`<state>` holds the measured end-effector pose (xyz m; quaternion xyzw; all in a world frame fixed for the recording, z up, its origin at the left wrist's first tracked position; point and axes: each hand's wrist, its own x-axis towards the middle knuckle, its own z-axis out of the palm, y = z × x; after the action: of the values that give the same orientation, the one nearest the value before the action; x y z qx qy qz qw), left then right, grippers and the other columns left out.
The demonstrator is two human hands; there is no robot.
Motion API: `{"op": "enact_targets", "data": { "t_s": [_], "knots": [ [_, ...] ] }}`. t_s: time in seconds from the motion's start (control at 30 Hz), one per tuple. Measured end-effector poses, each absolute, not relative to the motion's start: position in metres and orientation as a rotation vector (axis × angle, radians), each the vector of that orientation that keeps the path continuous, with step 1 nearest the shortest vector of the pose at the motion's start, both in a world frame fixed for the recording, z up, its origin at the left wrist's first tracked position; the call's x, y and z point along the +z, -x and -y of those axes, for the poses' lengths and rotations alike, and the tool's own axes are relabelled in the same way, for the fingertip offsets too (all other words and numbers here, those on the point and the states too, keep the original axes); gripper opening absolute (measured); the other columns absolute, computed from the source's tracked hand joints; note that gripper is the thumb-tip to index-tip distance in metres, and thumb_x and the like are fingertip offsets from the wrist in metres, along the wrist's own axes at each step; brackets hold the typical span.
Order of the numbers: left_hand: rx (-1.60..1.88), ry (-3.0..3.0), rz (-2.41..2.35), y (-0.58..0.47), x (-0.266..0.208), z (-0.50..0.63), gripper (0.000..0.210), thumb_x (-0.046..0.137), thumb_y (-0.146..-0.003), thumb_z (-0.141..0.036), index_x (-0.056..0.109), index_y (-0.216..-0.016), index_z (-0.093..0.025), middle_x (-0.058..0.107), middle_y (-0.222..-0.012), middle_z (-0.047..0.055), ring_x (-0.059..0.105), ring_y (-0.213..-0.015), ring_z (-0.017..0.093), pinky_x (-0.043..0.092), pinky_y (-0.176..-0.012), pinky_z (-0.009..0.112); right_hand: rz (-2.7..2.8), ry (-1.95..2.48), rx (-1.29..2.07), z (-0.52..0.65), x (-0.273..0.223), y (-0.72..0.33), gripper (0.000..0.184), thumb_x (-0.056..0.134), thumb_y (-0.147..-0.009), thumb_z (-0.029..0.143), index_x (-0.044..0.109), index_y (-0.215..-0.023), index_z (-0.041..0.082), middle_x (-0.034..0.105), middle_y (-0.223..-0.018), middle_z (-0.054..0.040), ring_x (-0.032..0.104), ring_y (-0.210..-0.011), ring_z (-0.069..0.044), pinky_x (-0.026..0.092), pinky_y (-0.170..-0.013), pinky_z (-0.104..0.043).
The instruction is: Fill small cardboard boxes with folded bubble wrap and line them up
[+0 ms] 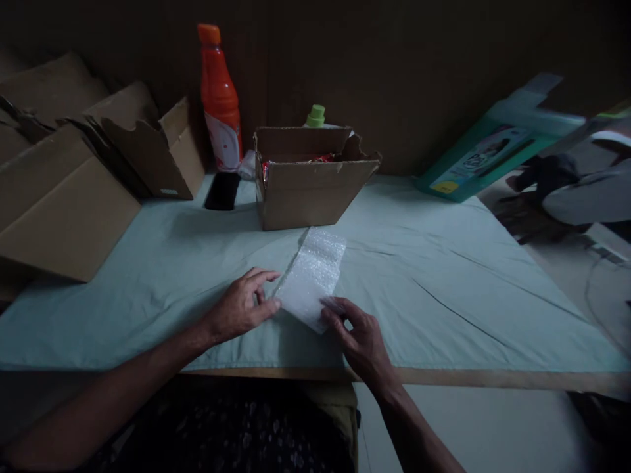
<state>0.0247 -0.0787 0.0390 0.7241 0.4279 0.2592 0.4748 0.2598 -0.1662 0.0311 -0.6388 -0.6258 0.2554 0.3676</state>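
Note:
A strip of bubble wrap [313, 272] lies on the cloth in front of me, its far end close to a small cardboard box. My right hand [359, 332] pinches the strip's near right edge between thumb and fingers. At the left edge, my left hand [249, 299] has its thumb and fingers apart, with the thumb tip touching or nearly touching the wrap. Just beyond the strip stands the open cardboard box [315, 194], with red packaging showing inside; most of its contents are hidden by the front wall.
A pale green cloth [434, 263] covers the table. Cardboard boxes [64, 197] stand at the left. Behind are an orange bottle [220, 105], a dark phone [222, 191] and a green-capped container [316, 116]. A teal jug [493, 148] leans at the right; a blurred person [591, 177] is beyond.

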Motion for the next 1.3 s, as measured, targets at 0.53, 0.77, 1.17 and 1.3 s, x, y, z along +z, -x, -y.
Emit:
{"op": "enact_targets", "data": {
  "t_s": [0.53,0.77,1.17,1.3],
  "knots": [
    [0.403,-1.951,-1.178,-0.051,0.026,0.069,0.056,0.055,-0.081,-0.016,0.054,-0.137,-0.018,0.071,-0.079,-0.001,0.058,-0.061,0.012,0.043,-0.06,0.023,1.791,1.709,-0.109,0.147,0.005,-0.273,0.029,0.059,-0.093,0.036,0.063,-0.114,0.017,0.071,-0.089,-0.0055,0.064,-0.069,-0.018,0.045,-0.07,-0.033],
    [0.25,-2.166,-1.162,-0.058,0.044,0.06,0.058,0.053,-0.085,-0.018,0.048,-0.143,-0.018,0.074,-0.085,0.001,0.066,-0.074,0.018,0.048,-0.071,0.028,2.068,1.513,-0.02,0.175,0.025,-0.264,0.019,0.062,-0.091,0.024,0.065,-0.109,0.02,0.069,-0.105,-0.0087,0.062,-0.092,-0.023,0.043,-0.078,-0.037],
    [0.435,-2.54,-1.096,-0.044,0.028,0.069,0.038,0.052,-0.09,-0.019,0.061,-0.127,-0.016,0.066,-0.115,0.012,0.063,-0.103,0.026,0.052,-0.091,0.039,2.455,1.562,-0.245,0.161,0.025,-0.251,0.015,0.055,-0.094,0.011,0.067,-0.099,0.016,0.07,-0.093,-0.0076,0.056,-0.078,-0.022,0.036,-0.078,-0.038],
    [0.554,-2.71,-0.685,-0.035,0.029,0.077,0.056,0.062,-0.082,-0.015,0.051,-0.137,-0.016,0.047,-0.147,0.016,0.039,-0.139,0.032,0.038,-0.112,0.049,2.455,1.543,-0.138,0.15,0.031,-0.256,0.017,0.057,-0.089,0.008,0.065,-0.078,0.017,0.067,-0.074,-0.0036,0.055,-0.068,-0.018,0.035,-0.075,-0.035]
  ]
}}
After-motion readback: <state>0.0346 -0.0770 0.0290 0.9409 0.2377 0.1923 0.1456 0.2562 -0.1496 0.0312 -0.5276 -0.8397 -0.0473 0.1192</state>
